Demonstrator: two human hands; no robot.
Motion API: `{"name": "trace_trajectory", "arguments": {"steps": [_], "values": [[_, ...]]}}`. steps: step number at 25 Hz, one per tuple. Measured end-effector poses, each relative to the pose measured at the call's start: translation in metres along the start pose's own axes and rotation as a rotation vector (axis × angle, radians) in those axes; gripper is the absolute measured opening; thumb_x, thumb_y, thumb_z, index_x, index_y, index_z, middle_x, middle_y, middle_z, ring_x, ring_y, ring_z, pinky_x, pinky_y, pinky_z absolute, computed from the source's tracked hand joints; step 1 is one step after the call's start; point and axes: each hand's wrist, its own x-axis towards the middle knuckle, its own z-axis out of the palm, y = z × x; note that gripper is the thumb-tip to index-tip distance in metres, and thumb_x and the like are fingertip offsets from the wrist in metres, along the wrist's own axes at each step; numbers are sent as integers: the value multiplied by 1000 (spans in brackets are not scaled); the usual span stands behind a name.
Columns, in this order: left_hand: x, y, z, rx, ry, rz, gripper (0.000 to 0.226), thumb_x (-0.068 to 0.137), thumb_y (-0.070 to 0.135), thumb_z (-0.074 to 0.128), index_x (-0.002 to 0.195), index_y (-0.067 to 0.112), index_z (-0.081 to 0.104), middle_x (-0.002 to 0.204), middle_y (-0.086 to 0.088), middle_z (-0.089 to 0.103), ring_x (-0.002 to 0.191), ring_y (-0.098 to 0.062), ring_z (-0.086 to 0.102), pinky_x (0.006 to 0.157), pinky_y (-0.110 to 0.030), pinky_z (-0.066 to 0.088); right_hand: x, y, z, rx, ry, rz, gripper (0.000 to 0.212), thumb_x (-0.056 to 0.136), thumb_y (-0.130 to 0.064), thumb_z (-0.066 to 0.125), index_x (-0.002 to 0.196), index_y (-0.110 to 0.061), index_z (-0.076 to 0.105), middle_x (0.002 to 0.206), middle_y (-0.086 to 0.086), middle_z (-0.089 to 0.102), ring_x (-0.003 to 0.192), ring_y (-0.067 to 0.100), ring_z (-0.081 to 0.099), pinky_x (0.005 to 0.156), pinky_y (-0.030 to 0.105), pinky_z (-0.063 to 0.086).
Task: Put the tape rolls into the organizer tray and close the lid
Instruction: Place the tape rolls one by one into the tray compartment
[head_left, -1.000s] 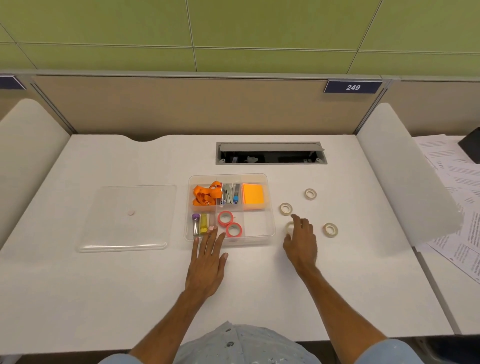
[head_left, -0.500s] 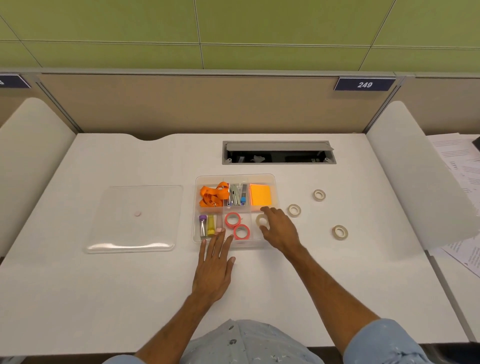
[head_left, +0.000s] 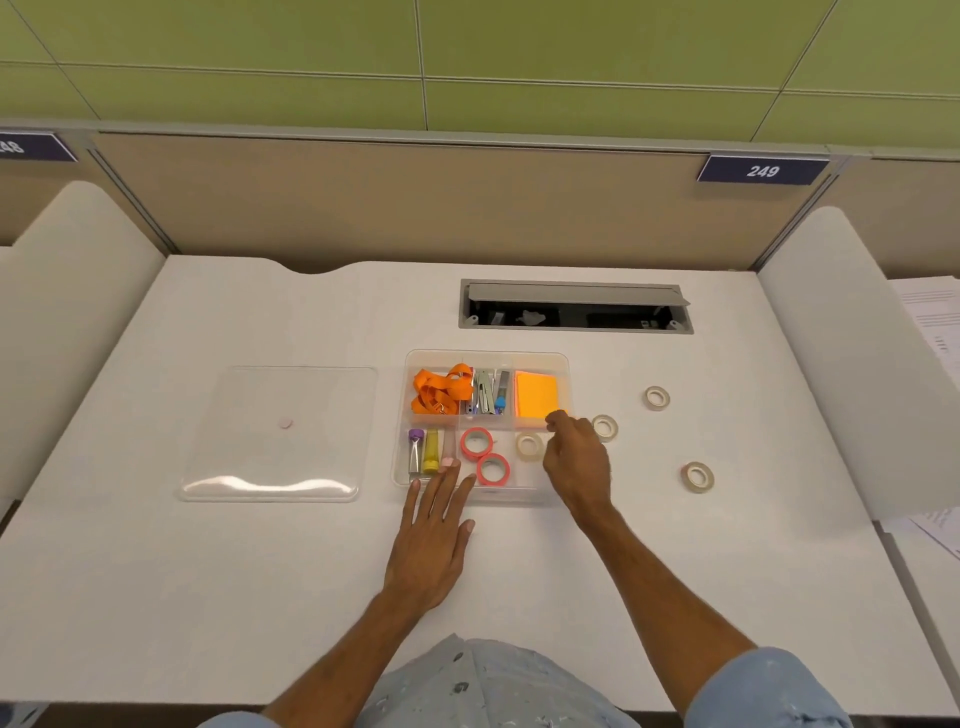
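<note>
- Tape roll (head_left: 529, 446), cream, is now lying in the organizer tray (head_left: 563, 364), in its 4 o'clock compartment; a second ago it was on the surface (head_left: 260, 571).
- Right hand (head_left: 576, 457) is drawing off toward 3 o'clock, fingers loosely curled and gripping nothing.
- Left hand (head_left: 431, 540) is still lying flat, fingers spread, steadying the tray's near edge.
- Three cream rolls (head_left: 604, 427) are waiting outside at 3 o'clock; the lid (head_left: 275, 431) is lying off at 9 o'clock.

Two pink tape rolls (head_left: 484, 456) and a cream one (head_left: 529, 446) — clear tray (head_left: 563, 364), orange notes (head_left: 536, 395), white desk (head_left: 260, 571).
</note>
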Motion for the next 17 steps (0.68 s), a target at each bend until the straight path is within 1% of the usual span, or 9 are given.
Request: {"name": "trace_trajectory", "arguments": {"steps": [2,3,5,7,10,12,14,17], "values": [[1,2,1,-15,11,-5,66,111,49,40,169,31,15,180,1,7,167,-22,4,137,-56,9,-1,14,-8,48,87,86,31,101,-2,55,128,-13,67,123,9,71,112,30,68,89,43,62],[1,3,2,-13,10,-6,65,112,49,40,169,31,15,180,1,7,167,-22,4,137,-56,9,0,22,-12,23,99,116,34,100,0,55,128,-13,68,126,8,70,116,29,66,92,44,60],[1,2,2,12,-3,-11,65,112,51,35,169,33,9,181,3,1,167,-20,-2,138,-55,5,3,36,-18,-6,92,161,40,97,3,53,131,-13,69,130,7,69,122,30,62,97,46,57],[1,2,2,28,-13,-17,66,112,53,30,169,35,3,180,4,-4,167,-18,-7,138,-53,2,6,45,-22,-15,45,200,45,97,4,51,135,-13,67,136,7,65,127,31,59,101,48,55],[1,3,1,23,-15,-19,65,112,53,31,169,34,5,180,5,-3,167,-18,-5,138,-51,0,8,54,-23,-178,-110,207,48,100,-3,55,147,-13,57,154,8,50,141,31,49,111,45,48],[0,3,1,4,-6,-21,66,112,52,33,169,34,7,180,5,-1,167,-18,-4,138,-50,-2,6,58,-21,-244,-139,205,46,101,-8,58,147,-13,56,160,8,42,146,30,44,114,44,46],[1,4,0,-14,8,-22,66,111,51,37,169,33,11,180,4,2,167,-19,-1,138,-51,-1,1,62,-19,-277,-134,194,38,103,-11,59,140,-13,59,160,7,43,146,28,45,115,42,47],[0,6,-1,-17,17,-16,66,111,49,40,169,31,16,180,2,6,167,-22,4,138,-53,3,-7,68,-17,-258,-124,180,28,104,-13,58,132,-12,63,145,6,57,134,28,54,106,41,51]]}}
